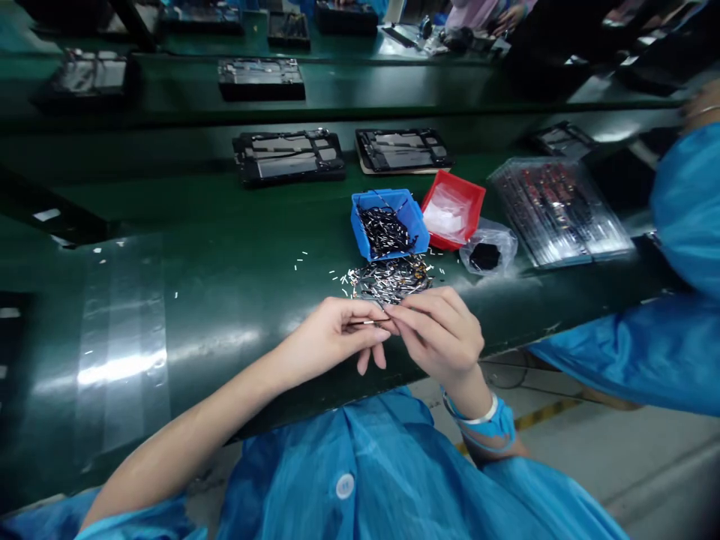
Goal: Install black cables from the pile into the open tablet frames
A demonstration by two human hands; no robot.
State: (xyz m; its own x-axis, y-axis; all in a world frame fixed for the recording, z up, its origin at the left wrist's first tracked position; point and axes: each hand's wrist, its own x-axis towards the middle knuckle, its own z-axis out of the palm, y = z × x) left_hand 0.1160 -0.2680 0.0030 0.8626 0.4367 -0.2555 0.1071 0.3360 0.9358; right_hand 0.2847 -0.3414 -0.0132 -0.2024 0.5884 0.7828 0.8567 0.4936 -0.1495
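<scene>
Between my two hands, just above the bench's near edge, is a thin black cable with a white band (368,322). My left hand (349,330) pinches it between thumb and fingers. At its right end, the fingertips of my right hand (442,330) are closed on it too. Right behind my hands lies a loose pile of small black and silver cables (394,279), with tiny white slips around it. A blue bin (360,232) full of similar black cables stands behind the pile. A red bin (478,202) holding clear plastic bags leans beside it.
A clear bag with black pieces (484,255) lies right of the bins, near stacked clear trays (562,214). Black device frames (292,156) rest along the green bench (236,255). A co-worker's blue sleeve (689,202) is at the right. Clear strips (124,360) lie at left.
</scene>
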